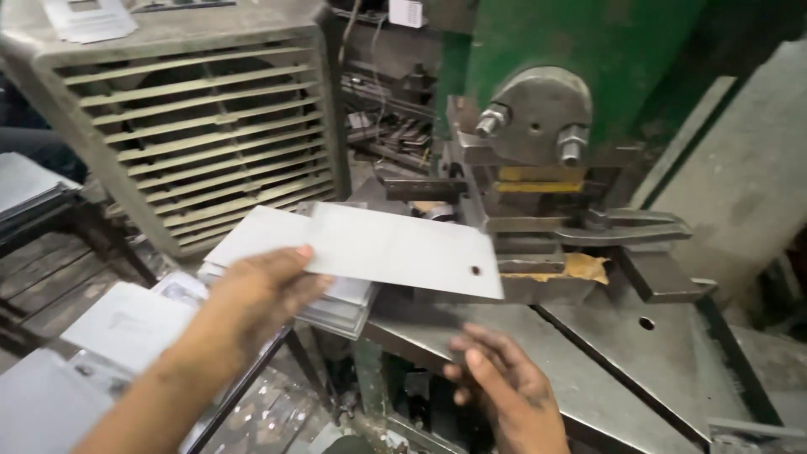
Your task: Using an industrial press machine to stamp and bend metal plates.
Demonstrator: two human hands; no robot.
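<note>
Left hand [267, 290] pinching a flat grey rectangular metal sheet with a punched hole [395, 250], held above a stack of similar sheets [336, 307], right hand [504, 382] empty, fingers spread, near the green punch press [555, 109]

Your two bare hands and forearms, seen from above

Your left hand [267, 290] and right hand [504, 388] wore no gloves, rings or bands, and no watch showed at either wrist. Your left forearm was bare along its whole visible length, with no sleeve reaching into view. Your fingernails were short and unpainted; motion blur softened your right fingers [472, 343], so finer detail there could not be told.
</note>
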